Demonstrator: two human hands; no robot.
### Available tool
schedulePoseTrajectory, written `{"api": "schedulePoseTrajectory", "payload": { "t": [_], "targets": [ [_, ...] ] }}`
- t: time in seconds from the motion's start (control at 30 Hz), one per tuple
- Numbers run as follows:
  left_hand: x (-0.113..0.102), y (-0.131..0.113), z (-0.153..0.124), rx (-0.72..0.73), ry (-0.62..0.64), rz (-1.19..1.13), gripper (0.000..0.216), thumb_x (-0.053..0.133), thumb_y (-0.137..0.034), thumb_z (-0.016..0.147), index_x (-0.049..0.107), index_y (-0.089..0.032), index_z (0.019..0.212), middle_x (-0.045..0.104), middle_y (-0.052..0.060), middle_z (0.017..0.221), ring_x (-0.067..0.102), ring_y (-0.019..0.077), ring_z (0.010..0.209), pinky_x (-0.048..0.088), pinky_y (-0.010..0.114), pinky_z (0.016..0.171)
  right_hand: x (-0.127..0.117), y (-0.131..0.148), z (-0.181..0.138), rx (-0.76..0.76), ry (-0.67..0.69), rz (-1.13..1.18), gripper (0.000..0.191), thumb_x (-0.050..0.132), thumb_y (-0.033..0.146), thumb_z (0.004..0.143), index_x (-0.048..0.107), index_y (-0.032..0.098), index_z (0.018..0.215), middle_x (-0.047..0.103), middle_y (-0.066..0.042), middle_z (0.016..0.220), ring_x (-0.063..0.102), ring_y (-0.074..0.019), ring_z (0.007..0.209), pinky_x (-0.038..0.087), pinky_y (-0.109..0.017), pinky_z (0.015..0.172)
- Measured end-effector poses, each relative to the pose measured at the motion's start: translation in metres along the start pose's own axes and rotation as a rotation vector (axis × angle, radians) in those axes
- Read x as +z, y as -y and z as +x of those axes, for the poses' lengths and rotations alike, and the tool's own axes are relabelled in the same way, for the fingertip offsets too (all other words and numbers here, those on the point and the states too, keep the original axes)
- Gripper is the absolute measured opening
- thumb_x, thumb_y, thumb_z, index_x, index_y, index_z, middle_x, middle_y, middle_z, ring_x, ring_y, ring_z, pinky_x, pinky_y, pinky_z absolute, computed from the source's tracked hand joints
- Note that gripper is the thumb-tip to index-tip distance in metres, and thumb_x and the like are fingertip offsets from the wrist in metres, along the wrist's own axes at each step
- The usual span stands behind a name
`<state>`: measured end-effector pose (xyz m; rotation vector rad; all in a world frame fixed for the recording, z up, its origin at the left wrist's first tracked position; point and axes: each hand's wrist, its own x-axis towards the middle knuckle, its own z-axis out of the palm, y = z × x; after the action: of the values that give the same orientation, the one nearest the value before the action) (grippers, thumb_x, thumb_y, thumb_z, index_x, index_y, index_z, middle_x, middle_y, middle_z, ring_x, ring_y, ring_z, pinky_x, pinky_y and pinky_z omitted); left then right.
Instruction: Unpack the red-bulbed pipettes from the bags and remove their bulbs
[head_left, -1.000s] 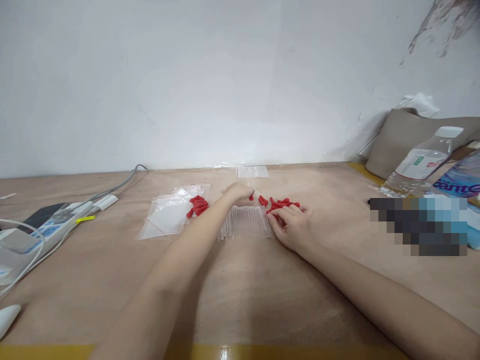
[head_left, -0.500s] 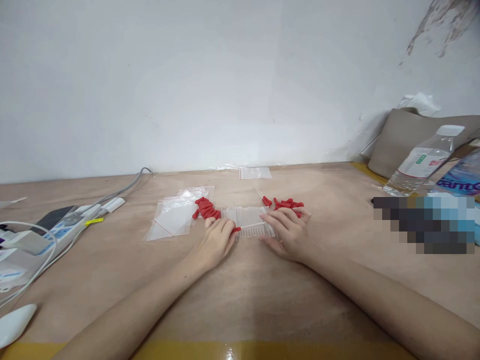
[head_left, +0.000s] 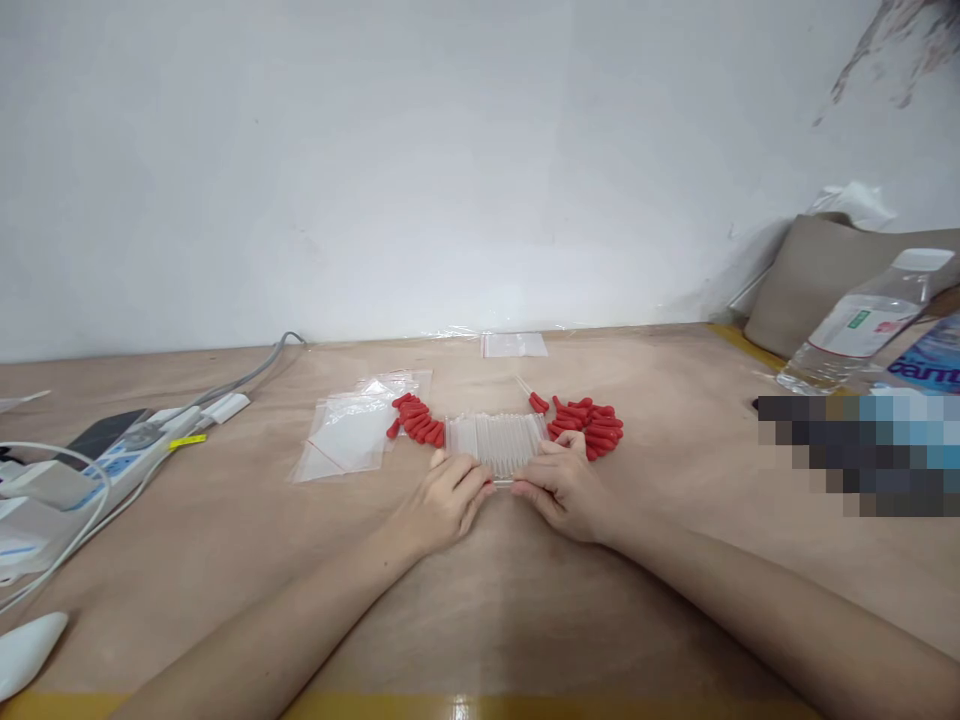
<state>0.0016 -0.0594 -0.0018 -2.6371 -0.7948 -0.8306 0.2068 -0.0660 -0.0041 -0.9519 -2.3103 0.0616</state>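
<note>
Between my hands runs a short stretch of a clear thin dropper tube (head_left: 503,484). My left hand (head_left: 450,497) pinches its left end, and my fingers hide any red bulb there. My right hand (head_left: 564,487) has its thumb and fingers closed on the tube's right end. Just behind them lies a flat row of clear droppers (head_left: 499,440), side by side. Red rubber bulbs form a cluster (head_left: 418,418) at the row's left and another cluster (head_left: 596,420) at its right, partly behind my right hand. One dropper with a red bulb (head_left: 538,402) lies apart, behind the row.
Clear zip bags (head_left: 349,435) lie left of the row, with another bag (head_left: 515,345) near the wall. A power strip (head_left: 112,460) with cables and a white mouse-shaped object (head_left: 30,650) are at far left. A water bottle (head_left: 862,325) and a grey-brown container (head_left: 795,280) stand right.
Both hands have come closer together and toward me, off the row's middle. The red bulb seen at my left fingertips is now hidden. More of the right bulb cluster shows.
</note>
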Motion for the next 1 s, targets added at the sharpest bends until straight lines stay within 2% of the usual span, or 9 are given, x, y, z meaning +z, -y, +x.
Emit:
{"api": "schedulePoseTrajectory", "payload": {
  "t": [0.2,0.37,0.5,0.63,0.73,0.8,0.87,0.93,1.0],
  "targets": [
    [-0.005,-0.005,-0.004,-0.053,0.121,-0.077,0.025,0.031,-0.019,0.09,0.051,-0.014,0.077,0.05,0.003,0.067,0.044,0.0146,0.063,0.032,0.03,0.067,-0.002,0.002,-0.004,-0.225,-0.177,-0.222,0.025,0.046,0.03,0.086,0.056,0.018,0.066,0.049,0.004,0.051,0.037,-0.0092,0.061,0.018,-0.032,0.071],
    [-0.015,-0.007,0.002,-0.208,0.245,-0.272,0.032,0.026,-0.021,0.092,0.049,-0.016,0.071,0.051,-0.001,0.065,0.045,0.0116,0.063,0.029,0.033,0.075,-0.006,-0.004,-0.006,-0.43,-0.285,-0.449,0.013,0.049,0.025,0.085,0.058,0.021,0.078,0.05,0.006,0.055,0.037,-0.0074,0.061,0.021,-0.031,0.071],
    [-0.021,-0.009,0.008,-0.323,0.279,-0.385,0.036,0.024,-0.024,0.093,0.049,-0.016,0.068,0.055,-0.002,0.066,0.046,0.0105,0.063,0.028,0.032,0.077,-0.007,-0.009,-0.007,-0.505,-0.359,-0.534,0.01,0.051,0.022,0.084,0.06,0.026,0.084,0.052,0.008,0.061,0.039,-0.0065,0.062,0.022,-0.031,0.071],
    [-0.023,-0.002,0.009,-0.351,0.273,-0.378,0.038,0.025,-0.028,0.092,0.051,-0.017,0.066,0.057,-0.002,0.065,0.048,0.0115,0.063,0.029,0.033,0.079,-0.012,-0.014,-0.01,-0.542,-0.438,-0.561,0.02,0.051,0.015,0.083,0.061,0.031,0.09,0.054,0.009,0.064,0.041,-0.0071,0.064,0.022,-0.031,0.068],
    [-0.028,0.02,0.003,-0.542,0.147,-0.35,0.042,0.025,-0.034,0.09,0.05,-0.017,0.061,0.056,-0.001,0.061,0.05,0.0134,0.063,0.035,0.03,0.073,-0.019,-0.021,-0.011,-0.422,-0.484,-0.565,0.021,0.052,0.015,0.082,0.061,0.03,0.092,0.055,0.009,0.059,0.042,-0.0069,0.061,0.022,-0.03,0.069],
    [-0.034,0.042,-0.002,-0.75,-0.037,-0.287,0.041,0.025,-0.037,0.089,0.052,-0.018,0.065,0.057,0.0,0.065,0.051,0.0146,0.064,0.039,0.027,0.065,-0.022,-0.027,-0.009,-0.211,-0.514,-0.547,0.018,0.053,0.018,0.081,0.063,0.027,0.092,0.055,0.007,0.055,0.044,-0.0077,0.059,0.022,-0.031,0.071],
    [-0.039,0.064,-0.008,-0.881,-0.174,-0.128,0.037,0.027,-0.038,0.087,0.056,-0.018,0.075,0.058,0.003,0.073,0.053,0.0172,0.072,0.041,0.028,0.067,-0.021,-0.031,-0.006,0.003,-0.507,-0.513,0.017,0.051,0.021,0.081,0.063,0.025,0.092,0.058,0.004,0.057,0.047,-0.0097,0.062,0.021,-0.032,0.072],
    [-0.041,0.08,-0.013,-0.924,-0.186,-0.028,0.034,0.032,-0.037,0.084,0.059,-0.018,0.081,0.058,0.005,0.083,0.054,0.0199,0.084,0.042,0.03,0.074,-0.016,-0.034,-0.002,0.129,-0.46,-0.471,0.018,0.047,0.021,0.082,0.063,0.022,0.09,0.062,0.001,0.064,0.049,-0.0118,0.066,0.021,-0.033,0.073],
    [-0.039,0.089,-0.018,-0.981,-0.159,-0.018,0.031,0.038,-0.038,0.081,0.059,-0.017,0.088,0.057,0.007,0.089,0.055,0.0191,0.08,0.043,0.03,0.072,-0.01,-0.035,0.001,0.187,-0.423,-0.427,0.018,0.045,0.02,0.082,0.063,0.021,0.087,0.063,0.0,0.067,0.051,-0.0129,0.068,0.02,-0.033,0.074]
  ]
}}
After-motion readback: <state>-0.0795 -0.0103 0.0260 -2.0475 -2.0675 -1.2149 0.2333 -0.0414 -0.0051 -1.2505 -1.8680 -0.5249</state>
